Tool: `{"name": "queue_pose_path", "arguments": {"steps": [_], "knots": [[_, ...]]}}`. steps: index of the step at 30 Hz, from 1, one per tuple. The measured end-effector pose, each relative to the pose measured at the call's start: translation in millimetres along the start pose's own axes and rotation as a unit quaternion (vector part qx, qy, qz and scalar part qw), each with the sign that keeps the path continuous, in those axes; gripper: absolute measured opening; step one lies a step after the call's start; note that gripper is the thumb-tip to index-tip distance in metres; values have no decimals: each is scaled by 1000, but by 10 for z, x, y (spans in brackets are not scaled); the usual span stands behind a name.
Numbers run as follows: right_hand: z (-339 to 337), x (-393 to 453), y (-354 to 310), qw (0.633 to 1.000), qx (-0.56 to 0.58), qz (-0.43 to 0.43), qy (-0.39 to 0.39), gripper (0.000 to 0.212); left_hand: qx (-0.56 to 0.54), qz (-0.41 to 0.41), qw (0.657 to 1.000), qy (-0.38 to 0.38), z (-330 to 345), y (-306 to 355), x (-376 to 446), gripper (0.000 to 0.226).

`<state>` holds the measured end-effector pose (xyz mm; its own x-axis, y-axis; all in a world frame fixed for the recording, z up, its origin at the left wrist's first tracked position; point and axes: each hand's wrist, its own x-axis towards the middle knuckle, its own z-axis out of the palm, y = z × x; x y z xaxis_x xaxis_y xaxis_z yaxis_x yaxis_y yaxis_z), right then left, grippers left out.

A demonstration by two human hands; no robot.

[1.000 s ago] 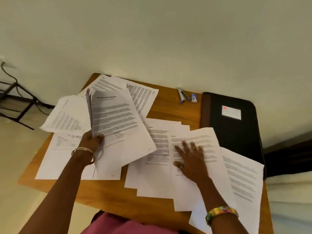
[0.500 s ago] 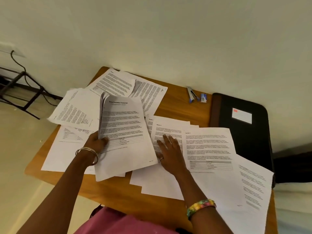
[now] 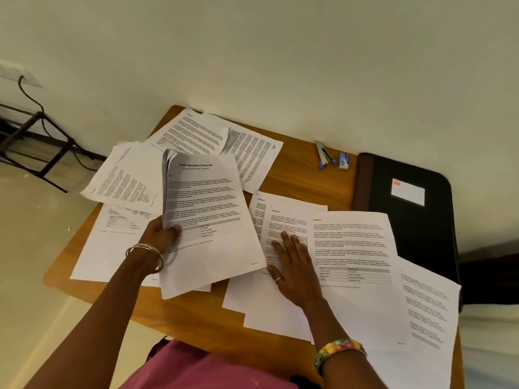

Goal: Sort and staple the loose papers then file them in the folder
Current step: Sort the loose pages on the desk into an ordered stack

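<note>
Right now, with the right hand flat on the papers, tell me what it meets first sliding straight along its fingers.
More of the same sheet under the right hand; likely the overlapped page edge next.

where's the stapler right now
In the head view the stapler lies at the table's far edge, right of centre, beside a small blue staple box and left of the black folder.

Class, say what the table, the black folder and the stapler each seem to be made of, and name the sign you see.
Table: wood or wood-look laminate, smooth orange-brown top with faint grain. Black folder: probably leather or leatherette, matte, with a brown spine strip and a white label. Stapler: seemingly shiny metal with blue plastic parts; too small to be sure.
</note>
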<state>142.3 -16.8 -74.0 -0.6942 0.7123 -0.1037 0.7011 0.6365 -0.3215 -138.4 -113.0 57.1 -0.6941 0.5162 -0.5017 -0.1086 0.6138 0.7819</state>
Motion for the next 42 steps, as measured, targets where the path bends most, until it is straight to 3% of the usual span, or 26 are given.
{"name": "queue_pose_path", "arguments": {"steps": [12, 16, 18, 22, 25, 29, 31, 34, 38, 39, 42], "knots": [[-40, -3, 33, 1000, 13, -5, -8, 64, 8, 18, 1000, -6, 82, -7, -10, 29], [-108, 19, 54, 1000, 8, -5, 27, 52, 3, 17, 1000, 6, 55, -36, 5, 28], [-148, 37, 108, 997, -31, 21, 63, 46, 4, 19, 1000, 6, 43, -50, 13, 27], [-288, 251, 105, 976, -124, 155, 95, 38, 2, 20, 1000, 10, -16, -72, 50, 26], [-380, 494, -94, 981, -84, 138, 103, 39, 6, 17, 1000, 11, -37, -107, 80, 25], [-275, 553, -301, 997, -78, 7, 25, 53, 8, 13, 1000, 5, -56, -137, 137, 25], [-250, 544, -301, 996, -85, -1, -22, 60, 11, 15, 1000, 2, -66, -126, 165, 25], [-434, 729, -251, 997, -68, 21, -16, 43, 3, 14, 1000, 1, -73, -101, 201, 22], [-869, 1248, 8, 982, 25, 174, 62, 40, -11, 7, 1000, -8, -74, -99, 226, 22], [-963, 1372, 90, 978, 30, 203, 44, 44, -11, 7, 1000, -14, -87, -100, 227, 22], [-1095, 1623, 216, 973, -17, 201, -111, 63, -6, 21, 999, -30, -124, -97, 228, 21]]}}
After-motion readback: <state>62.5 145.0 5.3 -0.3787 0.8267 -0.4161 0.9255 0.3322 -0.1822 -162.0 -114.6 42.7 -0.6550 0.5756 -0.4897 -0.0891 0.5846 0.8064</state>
